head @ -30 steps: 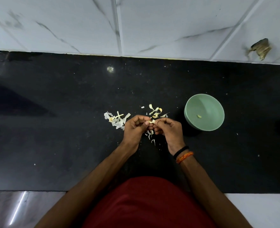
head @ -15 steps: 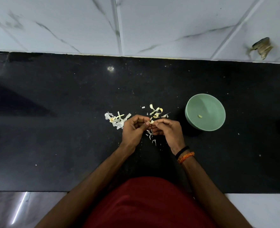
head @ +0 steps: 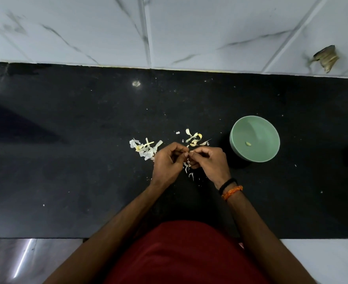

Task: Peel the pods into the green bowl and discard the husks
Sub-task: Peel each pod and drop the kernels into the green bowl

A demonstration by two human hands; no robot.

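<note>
A small pod (head: 191, 152) is pinched between the fingertips of the left hand (head: 169, 163) and right hand (head: 211, 163) at the counter's (head: 66, 160) middle; husks (head: 145, 148) lie beside them; the green bowl (head: 254, 138), toward the right edge, holds one peeled piece (head: 248, 143).

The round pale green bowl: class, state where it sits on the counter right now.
In the head view the round pale green bowl stands on the black stone counter, just right of the right hand, apart from it.

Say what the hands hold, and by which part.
Left hand and right hand pinch one small pale pod between fingertips; which part, cannot be told.
</note>
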